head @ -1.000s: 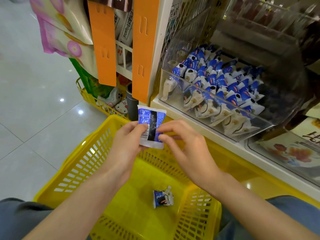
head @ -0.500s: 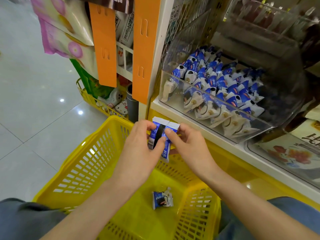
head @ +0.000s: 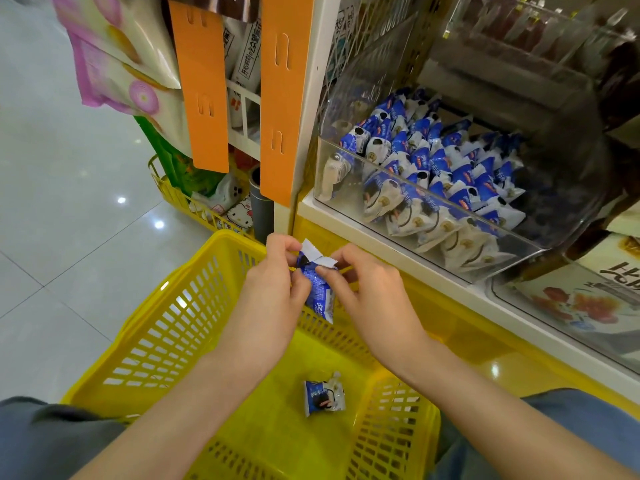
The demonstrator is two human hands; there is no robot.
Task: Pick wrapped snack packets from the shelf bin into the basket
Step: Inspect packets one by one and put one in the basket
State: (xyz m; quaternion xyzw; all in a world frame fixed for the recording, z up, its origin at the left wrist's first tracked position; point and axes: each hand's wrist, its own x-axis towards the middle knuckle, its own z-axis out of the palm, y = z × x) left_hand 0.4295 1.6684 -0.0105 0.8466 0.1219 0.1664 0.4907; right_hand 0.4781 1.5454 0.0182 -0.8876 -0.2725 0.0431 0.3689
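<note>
Both hands hold one blue-and-white snack packet (head: 318,289) above the far side of the yellow basket (head: 152,327). My left hand (head: 273,289) pinches its upper left end, and my right hand (head: 367,289) pinches its white crimped end from the right. A second packet (head: 323,398) lies on the basket floor. The clear shelf bin (head: 346,202) up to the right holds several more of the same packets (head: 436,168).
Orange shelf strips (head: 280,98) and hanging pink snack bags (head: 117,53) stand at upper left. A second yellow basket (head: 173,192) with goods sits on the tiled floor behind. Another clear bin (head: 568,306) lies at the right. My knees flank the basket.
The packet has come down from chest height toward the basket and turned from flat-on to end-up; both hands followed it and still hold it. The packet in the basket has not moved.
</note>
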